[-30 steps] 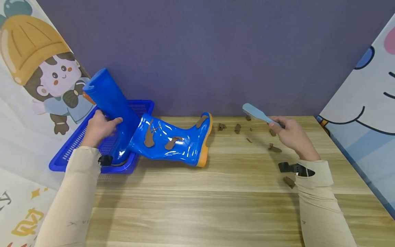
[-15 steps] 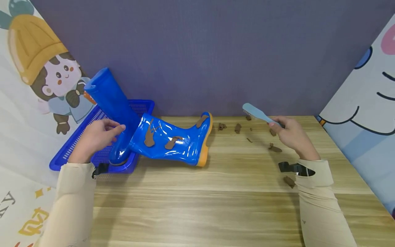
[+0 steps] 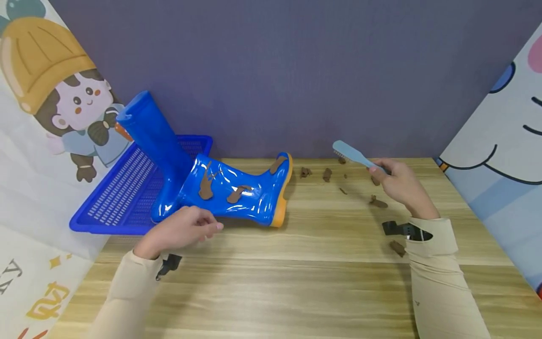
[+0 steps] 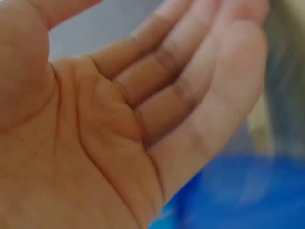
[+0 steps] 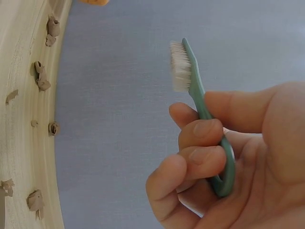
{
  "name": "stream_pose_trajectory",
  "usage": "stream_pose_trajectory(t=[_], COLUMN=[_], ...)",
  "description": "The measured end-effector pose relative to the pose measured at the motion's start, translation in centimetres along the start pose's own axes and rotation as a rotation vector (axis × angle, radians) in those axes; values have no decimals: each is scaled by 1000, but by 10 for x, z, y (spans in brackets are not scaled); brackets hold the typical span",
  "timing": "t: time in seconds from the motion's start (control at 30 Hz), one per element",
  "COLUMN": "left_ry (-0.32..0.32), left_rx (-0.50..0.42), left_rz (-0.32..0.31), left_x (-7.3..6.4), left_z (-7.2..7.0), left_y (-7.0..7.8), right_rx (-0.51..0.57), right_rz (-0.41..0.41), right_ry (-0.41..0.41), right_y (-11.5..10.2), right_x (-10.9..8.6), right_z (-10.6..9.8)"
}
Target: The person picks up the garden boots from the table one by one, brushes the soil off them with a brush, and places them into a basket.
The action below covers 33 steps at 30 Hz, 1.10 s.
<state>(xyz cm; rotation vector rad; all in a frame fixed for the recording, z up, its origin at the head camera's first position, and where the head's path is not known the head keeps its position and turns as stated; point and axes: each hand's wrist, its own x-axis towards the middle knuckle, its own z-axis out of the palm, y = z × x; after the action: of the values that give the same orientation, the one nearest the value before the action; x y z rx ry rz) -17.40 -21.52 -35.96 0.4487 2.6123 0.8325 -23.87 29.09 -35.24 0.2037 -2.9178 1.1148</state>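
Note:
My right hand (image 3: 402, 186) grips the handle of a light blue brush (image 3: 350, 153), held above the table on the right. In the right wrist view the brush's white bristles (image 5: 180, 67) face left, and my fingers curl round the handle. My left hand (image 3: 182, 230) holds nothing; its fingers are relaxed in front of a blue rain boot (image 3: 250, 200). That boot lies on its side with brown mud patches (image 3: 206, 187) on the shaft and toe, its yellow sole to the right. A second blue boot (image 3: 152, 132) stands leaning in the blue basket (image 3: 106, 230), partly behind the lying boot's shaft.
Several brown clumps (image 3: 327, 174) are scattered on the wooden table (image 3: 275, 287) right of the boots. A dark grey partition (image 3: 288, 80) rises along the back edge. Printed cloths hang at the left and right sides.
My left hand has let go of the boot in the basket and moved right and toward me, to the front of the lying boot. My right hand and the brush stay put.

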Motion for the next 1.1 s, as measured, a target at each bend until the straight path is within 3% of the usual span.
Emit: stream_pose_trajectory(t=[0.17, 0.33, 0.6, 0.73, 0.9, 1.0, 1.1], left_ry=[-23, -27, 70, 177, 336, 416, 502], left_rx=[-80, -238, -466, -628, -787, -822, -787], left_rz=[-56, -130, -205, -254, -237, -194, -145], left_x=[16, 26, 40, 47, 50, 52, 55], left_z=[32, 50, 67, 70, 67, 67, 69], left_y=[-6, -15, -30, -33, -34, -31, -25], right_rx=[6, 9, -11, -19, -16, -15, -11], right_rz=[-5, -13, -16, -21, -36, -42, -36], right_ry=[1, 0, -2, -6, -1, 3, 7], right_y=[-1, -4, -5, -3, 0, 0, -3], right_x=[0, 0, 4, 4, 4, 4, 3], right_z=[0, 2, 5, 6, 6, 6, 5])
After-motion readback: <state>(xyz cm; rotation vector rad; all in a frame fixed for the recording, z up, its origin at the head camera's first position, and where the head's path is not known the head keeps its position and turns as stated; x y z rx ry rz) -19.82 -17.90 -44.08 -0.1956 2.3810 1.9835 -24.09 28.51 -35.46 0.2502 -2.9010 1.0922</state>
